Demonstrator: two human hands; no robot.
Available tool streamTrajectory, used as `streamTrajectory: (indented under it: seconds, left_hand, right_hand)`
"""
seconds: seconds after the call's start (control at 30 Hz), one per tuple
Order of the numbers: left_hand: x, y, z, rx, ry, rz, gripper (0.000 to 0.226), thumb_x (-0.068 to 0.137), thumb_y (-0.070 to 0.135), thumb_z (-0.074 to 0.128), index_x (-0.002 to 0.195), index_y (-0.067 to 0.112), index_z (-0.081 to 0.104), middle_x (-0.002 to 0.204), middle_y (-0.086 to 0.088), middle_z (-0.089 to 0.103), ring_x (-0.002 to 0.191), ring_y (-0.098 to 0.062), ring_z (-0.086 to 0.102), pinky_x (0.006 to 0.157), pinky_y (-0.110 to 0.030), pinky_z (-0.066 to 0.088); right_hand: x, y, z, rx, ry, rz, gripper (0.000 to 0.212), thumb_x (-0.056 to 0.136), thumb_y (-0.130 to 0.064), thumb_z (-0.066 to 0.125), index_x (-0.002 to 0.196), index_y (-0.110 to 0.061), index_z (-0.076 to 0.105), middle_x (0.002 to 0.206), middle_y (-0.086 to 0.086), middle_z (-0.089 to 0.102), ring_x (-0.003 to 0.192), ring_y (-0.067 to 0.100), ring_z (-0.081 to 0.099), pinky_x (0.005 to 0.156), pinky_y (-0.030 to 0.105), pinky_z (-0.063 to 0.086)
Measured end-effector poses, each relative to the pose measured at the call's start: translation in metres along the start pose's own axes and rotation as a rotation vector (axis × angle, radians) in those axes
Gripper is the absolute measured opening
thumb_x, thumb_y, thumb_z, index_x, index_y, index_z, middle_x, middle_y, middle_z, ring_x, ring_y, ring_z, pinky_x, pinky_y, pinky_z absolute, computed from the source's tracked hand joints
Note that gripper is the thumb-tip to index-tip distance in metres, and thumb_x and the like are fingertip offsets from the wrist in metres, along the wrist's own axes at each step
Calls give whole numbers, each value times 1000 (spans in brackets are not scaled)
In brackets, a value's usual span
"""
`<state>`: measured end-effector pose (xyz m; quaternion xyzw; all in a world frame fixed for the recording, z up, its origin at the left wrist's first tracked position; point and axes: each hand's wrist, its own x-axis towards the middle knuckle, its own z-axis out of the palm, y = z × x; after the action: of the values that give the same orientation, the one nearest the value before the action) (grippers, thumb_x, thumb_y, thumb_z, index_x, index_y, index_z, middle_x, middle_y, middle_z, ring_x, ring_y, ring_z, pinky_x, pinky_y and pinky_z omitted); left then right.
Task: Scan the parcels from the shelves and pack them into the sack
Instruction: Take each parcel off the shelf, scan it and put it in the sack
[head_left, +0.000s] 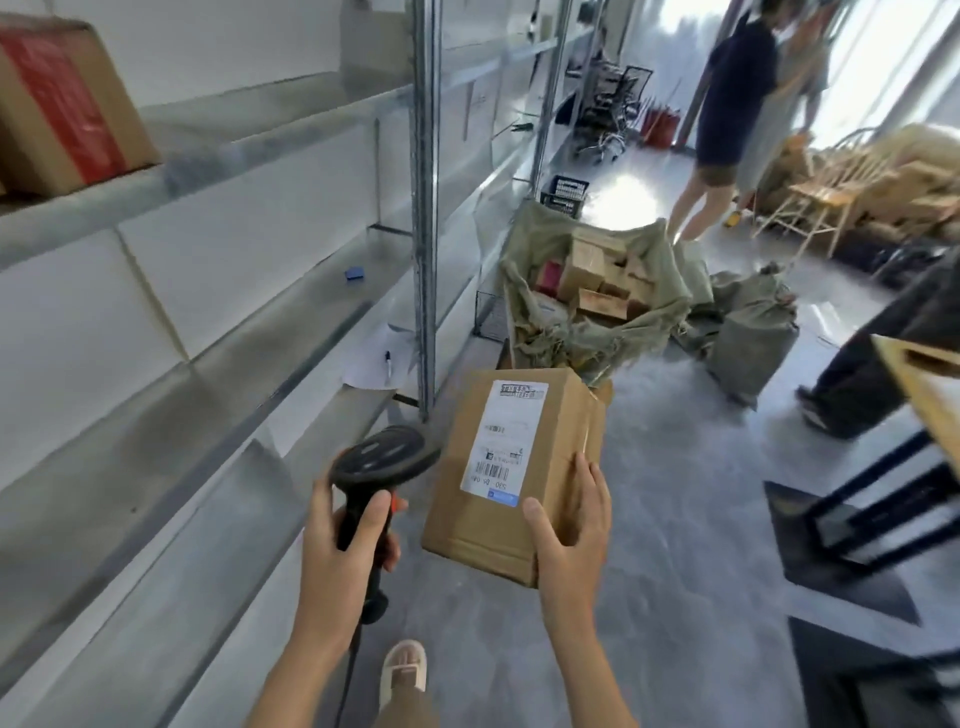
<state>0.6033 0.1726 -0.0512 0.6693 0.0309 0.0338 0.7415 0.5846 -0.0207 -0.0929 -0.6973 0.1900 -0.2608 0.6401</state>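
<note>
Parcel (511, 473) first: we hold a brown cardboard box with a white shipping label (506, 439) facing up, its barcode near the label's lower end. Our right hand (569, 525) grips the near right corner of the box, thumb lying on the top face just below the label, fingers wrapped round the right side. The box is carried in the air above the grey floor, not resting on anything.

Our left hand (345, 551) is curled round the handle of a black handheld barcode scanner (382, 467), whose head sits just beside the left edge of the parcel; an orange trigger shows by the fingers, and a cable hangs down from the handle's base.

Beyond the parcel, on the floor at the foot of the metal shelving (208, 322), stands an open green woven sack (597, 291) with several small cardboard boxes inside. A second, filled sack (753, 338) lies just to its right.

On the upper shelf at the far left edge sits a cardboard box with red tape (62, 109). A small blue object (354, 274) lies on a middle shelf, and a marker pen (387, 360) rests on a sheet of paper at the end of a lower shelf. Other people (727, 114) stand further down the aisle, blurred.
</note>
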Motion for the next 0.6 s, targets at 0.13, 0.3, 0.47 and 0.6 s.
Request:
streamTrajectory:
  seconds: [0.13, 0.3, 0.47, 0.6]
  left_hand:
    - [64, -13, 33, 8, -91, 3, 53, 92, 35, 67, 137, 18, 46, 89, -11, 72, 54, -22, 56, 50, -29, 49]
    - [161, -13, 69, -13, -154, 14, 58, 91, 37, 70, 139, 17, 45, 89, -11, 72, 54, -23, 56, 48, -31, 49]
    - [273, 1, 95, 38, -174, 68, 61, 85, 31, 60, 143, 25, 43, 88, -7, 72, 53, -23, 57, 49, -32, 51]
    - [347, 8, 117, 38, -203, 55, 62, 84, 31, 60, 144, 32, 42, 90, -12, 72, 54, -25, 56, 55, -38, 50]
  right_hand:
    - [51, 12, 9, -12, 63, 18, 80, 66, -58, 71, 141, -53, 44, 153, -28, 30, 143, 1, 30, 116, 50, 36]
    - [136, 18, 44, -33, 105, 0, 77, 68, -57, 71, 140, -55, 44, 153, -25, 31, 142, 3, 32, 116, 50, 37]
    - [228, 18, 88, -76, 146, 0, 74, 66, -60, 70, 135, -64, 41, 153, -24, 32, 143, 4, 32, 116, 50, 35]
    - [283, 23, 114, -102, 181, 28, 77, 64, -61, 70, 135, -64, 40, 152, -26, 31, 142, 2, 31, 116, 51, 35]
